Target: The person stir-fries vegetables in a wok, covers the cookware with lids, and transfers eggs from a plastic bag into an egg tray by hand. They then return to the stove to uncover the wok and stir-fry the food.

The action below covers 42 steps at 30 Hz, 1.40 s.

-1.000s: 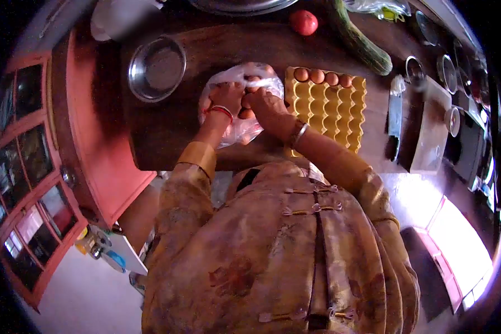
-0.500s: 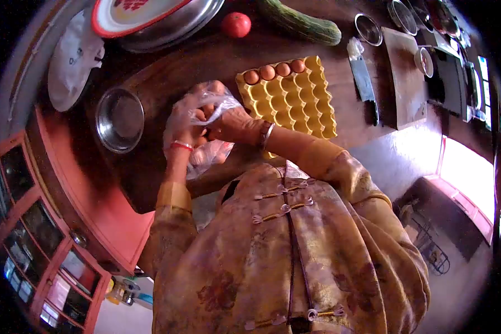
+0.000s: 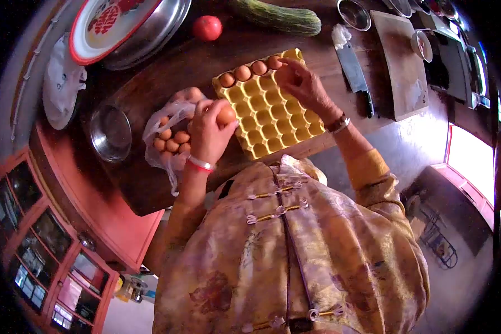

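My left hand (image 3: 205, 133) is closed on a brown egg (image 3: 226, 115), held between the open plastic bag and the egg tray. The clear plastic bag (image 3: 172, 123) lies below and left of that hand, with several brown eggs (image 3: 172, 145) showing in its mouth. A yellow egg tray (image 3: 273, 114) has several eggs (image 3: 242, 73) along its far row; its other visible cups hold none. Over the tray's far right corner is my right hand (image 3: 308, 92), its fingers curled round what looks like another egg, mostly hidden by them.
A metal bowl (image 3: 111, 132) stands left of the bag. Farther back are a red-rimmed enamel basin (image 3: 111, 28), a tomato (image 3: 207, 28) and a long green gourd (image 3: 278, 18). To the right, a cleaver (image 3: 353, 69) lies beside a cutting board (image 3: 401, 67).
Both hands have come out of the bag and moved apart. My left hand has lifted an egg from it, and my right hand has gone over to the tray's far right corner.
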Available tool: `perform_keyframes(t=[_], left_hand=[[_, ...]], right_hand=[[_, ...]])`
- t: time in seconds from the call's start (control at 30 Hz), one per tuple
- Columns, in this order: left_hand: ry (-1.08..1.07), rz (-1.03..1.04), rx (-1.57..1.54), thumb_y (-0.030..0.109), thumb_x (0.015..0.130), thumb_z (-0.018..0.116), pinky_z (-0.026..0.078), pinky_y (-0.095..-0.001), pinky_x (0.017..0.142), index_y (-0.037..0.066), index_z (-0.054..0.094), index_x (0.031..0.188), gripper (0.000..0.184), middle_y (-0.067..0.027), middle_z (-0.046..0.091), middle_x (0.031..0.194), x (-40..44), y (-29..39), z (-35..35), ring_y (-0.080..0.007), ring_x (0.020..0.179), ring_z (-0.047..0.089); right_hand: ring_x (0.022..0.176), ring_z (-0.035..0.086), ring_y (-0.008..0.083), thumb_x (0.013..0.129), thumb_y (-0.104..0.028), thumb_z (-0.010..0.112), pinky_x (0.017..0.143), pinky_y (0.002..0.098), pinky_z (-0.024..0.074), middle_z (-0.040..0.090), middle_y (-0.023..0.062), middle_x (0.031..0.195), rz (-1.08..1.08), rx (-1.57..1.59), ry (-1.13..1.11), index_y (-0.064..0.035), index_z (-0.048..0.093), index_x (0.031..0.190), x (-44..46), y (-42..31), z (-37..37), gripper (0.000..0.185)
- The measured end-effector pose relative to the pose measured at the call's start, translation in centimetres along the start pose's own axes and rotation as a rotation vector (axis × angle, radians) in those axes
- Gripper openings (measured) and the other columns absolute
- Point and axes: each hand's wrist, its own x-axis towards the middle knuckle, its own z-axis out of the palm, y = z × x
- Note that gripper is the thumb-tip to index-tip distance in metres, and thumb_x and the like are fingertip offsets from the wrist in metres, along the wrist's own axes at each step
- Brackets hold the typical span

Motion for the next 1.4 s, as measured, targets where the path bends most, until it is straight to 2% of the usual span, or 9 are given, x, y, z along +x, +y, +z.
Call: perform_keyframes(t=[0.13, 0.33, 0.43, 0.57, 0.8, 0.93, 1.13, 1.27, 1.4], left_hand=[[-0.005, 0.001, 0.158, 0.006, 0.069, 0.075, 0.048, -0.0423, 0.081, 0.007, 0.057, 0.106, 0.041, -0.0171, 0.051, 0.104, 3.6, -3.0, 5.3, -0.0368, 0.096, 0.056], [-0.145, -0.098, 0.288, 0.006, 0.078, 0.065, 0.047, -0.0459, 0.087, 0.005, 0.054, 0.111, 0.034, -0.0221, 0.049, 0.113, 4.2, -4.7, 8.8, -0.0414, 0.104, 0.053], [0.029, 0.17, 0.367, 0.005, 0.081, 0.059, 0.047, -0.0481, 0.081, 0.003, 0.053, 0.099, 0.019, -0.0225, 0.049, 0.11, 4.6, -5.8, 9.7, -0.0418, 0.096, 0.054], [-0.129, -0.016, 0.319, 0.004, 0.079, 0.065, 0.045, -0.0448, 0.091, 0.003, 0.045, 0.12, 0.046, -0.0234, 0.046, 0.122, 4.6, -5.9, 9.2, -0.0435, 0.11, 0.049], [0.009, 0.071, 0.292, -0.001, 0.073, 0.059, 0.047, -0.0474, 0.085, 0.006, 0.051, 0.119, 0.047, -0.0197, 0.047, 0.12, 4.2, -6.7, 10.5, -0.0399, 0.101, 0.054], [0.002, 0.053, 0.327, -0.004, 0.075, 0.054, 0.05, -0.0473, 0.082, 0.007, 0.049, 0.122, 0.049, -0.0207, 0.046, 0.124, 3.9, -6.2, 10.0, -0.0405, 0.104, 0.056], [0.12, 0.084, 0.109, 0.006, 0.079, 0.061, 0.049, -0.0451, 0.075, 0.005, 0.052, 0.112, 0.034, -0.0167, 0.054, 0.112, -0.8, -1.0, 3.8, -0.0366, 0.094, 0.058], [0.377, -0.051, -0.061, 0.011, 0.082, 0.059, 0.047, -0.0438, 0.066, 0.004, 0.055, 0.075, 0.011, -0.0113, 0.057, 0.077, -5.1, -3.1, -4.0, -0.0351, 0.078, 0.058], [0.406, 0.032, 0.403, 0.017, 0.083, 0.054, 0.044, -0.0486, 0.07, 0.006, 0.055, 0.083, 0.01, -0.0136, 0.061, 0.082, -6.1, -16.9, -4.4, -0.0368, 0.079, 0.058]], right_hand=[[0.085, 0.057, 0.0067, 0.081, -0.01, 0.07, 0.074, 0.0251, 0.0501, 0.064, 0.0041, 0.089, 0.045, -0.197, 0.133, -0.0056, 0.059, 0.111, 3.1, 4.0, -3.8, 0.032], [0.088, 0.061, 0.0352, 0.086, -0.026, 0.061, 0.072, 0.0415, 0.0521, 0.063, 0.0118, 0.097, -0.407, -0.748, 0.178, -0.009, 0.058, 0.101, 6.4, 9.3, -5.0, 0.023], [0.096, 0.06, 0.0359, 0.079, -0.021, 0.068, 0.077, 0.0413, 0.051, 0.062, 0.0136, 0.102, -0.079, -0.768, 0.125, -0.0112, 0.057, 0.111, 6.5, 9.5, -4.7, 0.036], [0.092, 0.06, 0.0357, 0.077, -0.017, 0.066, 0.077, 0.0431, 0.0506, 0.061, 0.011, 0.1, -0.142, -0.728, 0.103, -0.0132, 0.058, 0.109, 6.7, 10.1, -4.8, 0.033], [0.102, 0.053, 0.033, 0.076, -0.008, 0.059, 0.082, 0.0417, 0.0509, 0.059, 0.0056, 0.106, -0.406, -0.953, -0.103, -0.0157, 0.059, 0.108, 7.1, 10.4, -6.0, 0.034], [0.102, 0.053, 0.0338, 0.074, -0.007, 0.06, 0.083, 0.0423, 0.0502, 0.059, 0.0073, 0.109, -0.304, -0.951, -0.094, -0.0152, 0.059, 0.11, 6.8, 10.0, -5.2, 0.038], [0.089, 0.059, 0.036, 0.085, -0.014, 0.06, 0.072, 0.0407, 0.0503, 0.061, 0.0156, 0.097, -0.267, -0.797, 0.218, -0.0066, 0.06, 0.104, 5.6, 3.4, -1.6, 0.021], [0.076, 0.061, 0.0284, 0.08, 0.001, 0.056, 0.067, 0.0363, 0.0482, 0.063, 0.0158, 0.083, -0.305, -0.604, -0.222, -0.0051, 0.064, 0.096, 1.1, -5.3, 8.0, 0.019], [0.09, 0.063, 0.031, 0.082, -0.005, 0.058, 0.075, 0.0389, 0.0501, 0.064, 0.0173, 0.099, -0.484, -0.414, -0.679, -0.0082, 0.062, 0.109, 0.9, -3.7, 18.4, 0.028]])
